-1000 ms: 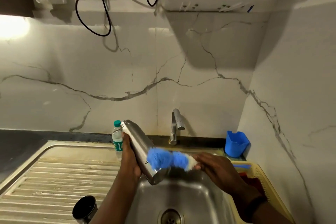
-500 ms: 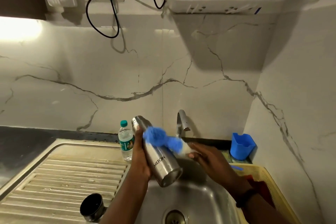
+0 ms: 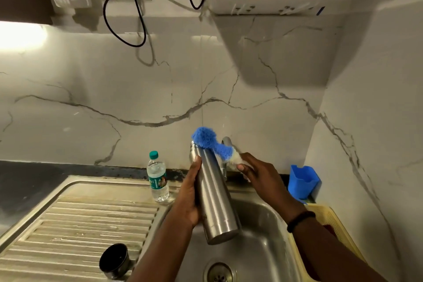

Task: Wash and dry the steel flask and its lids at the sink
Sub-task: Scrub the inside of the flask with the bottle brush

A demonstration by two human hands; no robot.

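Your left hand (image 3: 191, 192) grips the tall steel flask (image 3: 211, 192); your right hand (image 3: 256, 173) holds the blue-bristled bottle brush (image 3: 209, 142) at its neck. Scrubbing step; next, likely feed bristles into the mouth.

Dim, soft picture; glare upper left; edges warped.

Over the steel sink basin (image 3: 263, 247) we find open room beneath the steel flask (image 3: 214, 192). Behind it the curved chrome tap (image 3: 226, 142) blocks us; a clear plastic water bottle (image 3: 158, 178) crowds our left, a blue plastic cup (image 3: 302, 181) our right.
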